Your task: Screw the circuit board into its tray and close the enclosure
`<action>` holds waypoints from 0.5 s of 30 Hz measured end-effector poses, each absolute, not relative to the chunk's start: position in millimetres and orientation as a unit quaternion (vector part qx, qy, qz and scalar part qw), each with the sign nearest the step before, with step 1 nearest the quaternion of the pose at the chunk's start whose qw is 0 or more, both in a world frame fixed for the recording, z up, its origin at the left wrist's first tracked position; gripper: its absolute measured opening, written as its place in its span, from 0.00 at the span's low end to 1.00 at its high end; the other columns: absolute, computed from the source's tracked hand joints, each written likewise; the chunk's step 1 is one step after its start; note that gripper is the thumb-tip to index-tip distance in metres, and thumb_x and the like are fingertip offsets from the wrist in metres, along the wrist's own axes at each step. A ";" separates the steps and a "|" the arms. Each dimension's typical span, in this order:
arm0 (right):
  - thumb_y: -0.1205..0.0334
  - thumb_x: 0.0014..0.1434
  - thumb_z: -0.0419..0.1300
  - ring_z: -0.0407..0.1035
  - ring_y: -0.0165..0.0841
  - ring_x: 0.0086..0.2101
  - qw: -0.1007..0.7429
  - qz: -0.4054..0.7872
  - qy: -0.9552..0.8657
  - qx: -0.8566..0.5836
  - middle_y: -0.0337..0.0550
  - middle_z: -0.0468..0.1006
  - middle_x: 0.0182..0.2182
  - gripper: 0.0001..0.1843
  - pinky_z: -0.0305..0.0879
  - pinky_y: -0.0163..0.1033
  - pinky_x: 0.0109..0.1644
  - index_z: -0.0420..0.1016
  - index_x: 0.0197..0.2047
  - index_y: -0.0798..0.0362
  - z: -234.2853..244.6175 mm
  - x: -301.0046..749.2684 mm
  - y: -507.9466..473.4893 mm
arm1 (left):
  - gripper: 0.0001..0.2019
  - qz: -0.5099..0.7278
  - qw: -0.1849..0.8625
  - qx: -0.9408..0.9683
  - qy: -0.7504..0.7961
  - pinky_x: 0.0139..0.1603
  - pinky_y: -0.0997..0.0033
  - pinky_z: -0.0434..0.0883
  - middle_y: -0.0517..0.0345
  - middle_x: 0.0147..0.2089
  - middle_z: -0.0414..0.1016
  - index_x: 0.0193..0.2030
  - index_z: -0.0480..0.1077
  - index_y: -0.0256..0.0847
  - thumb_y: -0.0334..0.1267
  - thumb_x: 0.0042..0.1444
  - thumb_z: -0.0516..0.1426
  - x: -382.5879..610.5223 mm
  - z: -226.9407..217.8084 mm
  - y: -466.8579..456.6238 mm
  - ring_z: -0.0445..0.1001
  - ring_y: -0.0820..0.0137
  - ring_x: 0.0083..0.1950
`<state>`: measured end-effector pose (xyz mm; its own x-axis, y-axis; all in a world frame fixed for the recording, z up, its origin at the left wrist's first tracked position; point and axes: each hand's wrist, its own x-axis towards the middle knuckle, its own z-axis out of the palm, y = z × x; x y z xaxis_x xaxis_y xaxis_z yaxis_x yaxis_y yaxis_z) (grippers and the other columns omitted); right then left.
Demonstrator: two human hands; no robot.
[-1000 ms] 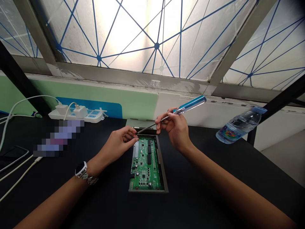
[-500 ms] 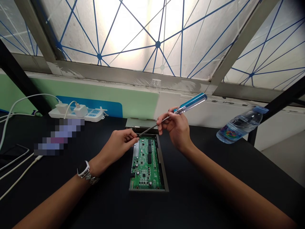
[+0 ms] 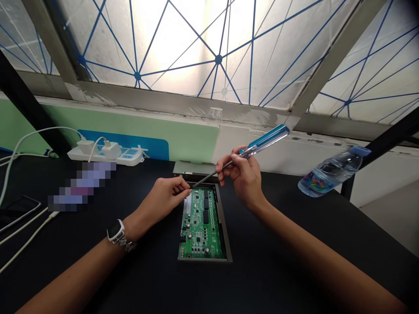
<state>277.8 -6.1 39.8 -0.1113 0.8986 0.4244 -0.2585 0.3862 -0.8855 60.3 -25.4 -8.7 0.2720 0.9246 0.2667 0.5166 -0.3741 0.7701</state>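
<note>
**Two hands at the far corner of an open circuit board**

Head view: the right hand (image 3: 244, 174) is closed around a screwdriver (image 3: 248, 150), fingers pinching the metal shaft just below the translucent blue handle. The handle rises up and to the right, and the shaft slants down and left, its tip at the far left corner of a green circuit board (image 3: 200, 224).

The left hand (image 3: 165, 196) rests on the black table (image 3: 278, 270) just left of that corner, with thumb and forefinger drawn together right at the screwdriver's tip (whether a small part sits between them cannot be told; it is too small to see). A wristwatch (image 3: 115, 230) sits on the left wrist.

The board lies flat in a shallow dark metal case (image 3: 225, 237) at the middle of the table, long side running away from the person, between the two forearms.

Well apart to the right, a clear water bottle (image 3: 330, 174) with a blue cap lies tilted at the table's far edge. At far left a white power strip (image 3: 127, 155) carries two white plugs, and white cables (image 3: 26, 237) trail over the table. A blurred patch lies near the strip. Behind everything is a frosted window crossed by blue lines.
</note>
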 end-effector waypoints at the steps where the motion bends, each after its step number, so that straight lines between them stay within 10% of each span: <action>1: 0.61 0.65 0.53 0.69 0.30 0.21 0.605 0.477 -0.574 -0.279 0.35 0.77 0.25 0.05 0.66 0.35 0.21 0.58 0.39 0.47 39.5 278.0 -5.9 | 0.08 0.361 0.282 0.746 0.483 0.34 0.71 0.70 0.58 0.32 0.80 0.35 0.78 0.39 0.41 0.61 0.62 60.4 -8.8 -25.2 0.77 0.70 0.33; 15: 0.56 0.63 0.57 0.69 0.28 0.21 0.583 0.459 -0.598 -0.304 0.35 0.77 0.25 0.09 0.66 0.35 0.22 0.59 0.39 0.47 42.3 276.3 -6.8 | 0.07 0.336 0.254 0.768 0.482 0.33 0.73 0.69 0.59 0.31 0.80 0.35 0.79 0.40 0.39 0.62 0.61 61.6 -10.1 -24.5 0.76 0.71 0.31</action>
